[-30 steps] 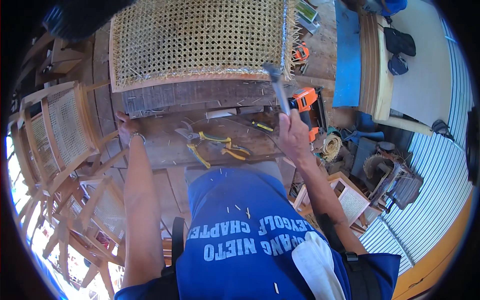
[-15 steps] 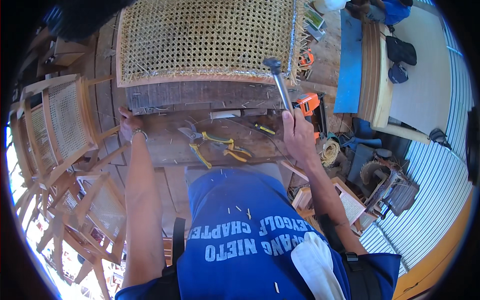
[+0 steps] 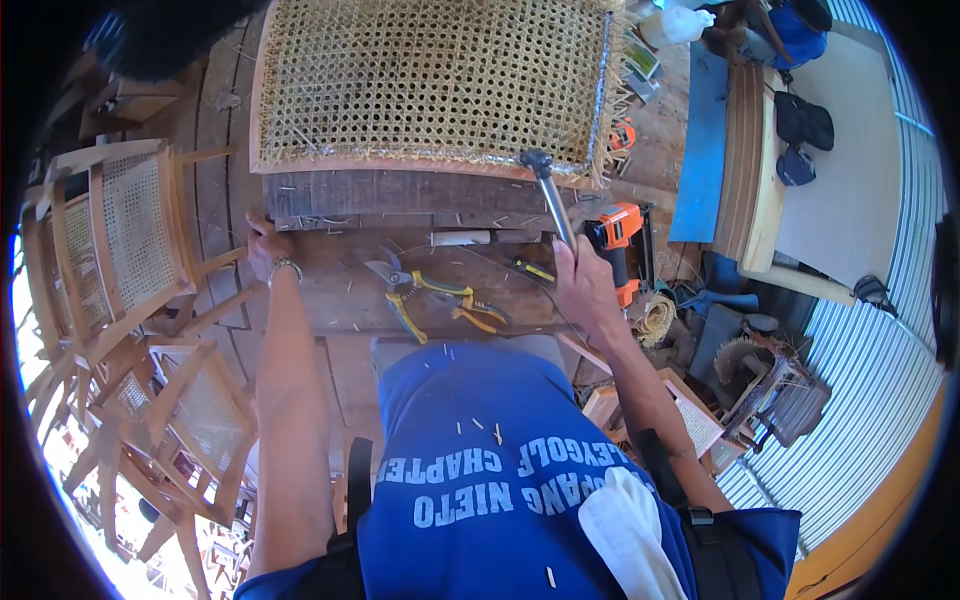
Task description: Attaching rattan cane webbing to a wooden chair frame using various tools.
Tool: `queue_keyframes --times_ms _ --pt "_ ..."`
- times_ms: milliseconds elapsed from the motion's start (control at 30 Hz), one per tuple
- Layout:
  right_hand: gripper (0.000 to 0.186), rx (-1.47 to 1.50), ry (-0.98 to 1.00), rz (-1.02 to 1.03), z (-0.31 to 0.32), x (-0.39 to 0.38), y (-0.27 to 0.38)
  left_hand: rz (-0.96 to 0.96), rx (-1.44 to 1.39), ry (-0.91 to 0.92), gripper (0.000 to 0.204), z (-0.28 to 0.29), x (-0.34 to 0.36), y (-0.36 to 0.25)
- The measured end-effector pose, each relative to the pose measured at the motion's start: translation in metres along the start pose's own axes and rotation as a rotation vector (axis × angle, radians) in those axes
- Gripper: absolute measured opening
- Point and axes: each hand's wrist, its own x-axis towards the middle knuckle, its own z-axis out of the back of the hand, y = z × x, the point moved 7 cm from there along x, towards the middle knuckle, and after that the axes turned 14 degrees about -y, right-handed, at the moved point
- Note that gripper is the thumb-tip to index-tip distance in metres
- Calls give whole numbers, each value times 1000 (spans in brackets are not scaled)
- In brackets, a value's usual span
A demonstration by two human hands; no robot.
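Observation:
A woven cane panel [image 3: 430, 85] in a wooden frame, with frayed edges, lies on a dark wooden block [image 3: 365, 193]. My right hand [image 3: 585, 285] is closed on a steel hammer [image 3: 556, 205], its head at the panel's front edge toward the right. My left hand [image 3: 266, 245] grips the block at its left end, fingers bent. Between my hands on the bench [image 3: 350, 315] lie yellow-handled pruning shears [image 3: 415, 311], pliers [image 3: 480, 314], a knife [image 3: 460, 237] and a small yellow-and-black tool [image 3: 533, 268]. An orange nail gun [image 3: 622, 226] is just beyond my right hand.
Wooden cane chairs [image 3: 140, 230] stand crowded at the left. At the right are a blue board [image 3: 700, 150], stacked planks [image 3: 748, 170], a pale sheet [image 3: 840, 200], a cane coil [image 3: 655, 322] and a machine with a toothed disc [image 3: 770, 385]. A person [image 3: 795, 35] sits at upper right.
The view has shifted, so the panel sits further right and more of the person shows. The hammer head has moved down and leftward along the panel's edge. Both hands keep their grip.

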Motion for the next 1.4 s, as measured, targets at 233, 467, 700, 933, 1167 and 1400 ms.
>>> queue_keyframes --times_ms 233,467,700,933,1167,1400 --pt "30 -10 -49 55 0 -6 -5 -21 -20 -29 93 -2 4 -2" --pt "32 43 0 21 16 -2 34 -3 -8 -27 90 -8 8 4" --pt "30 30 59 39 -2 6 26 15 5 -26 89 -6 7 3" --pt "30 -90 55 121 -23 2 7 33 -39 18 94 5 -3 -8" --pt "31 3 -20 84 -6 3 35 34 -58 18 95 5 -1 -8" --pt "30 -47 44 132 1 18 45 53 -60 15 97 12 -4 -8"
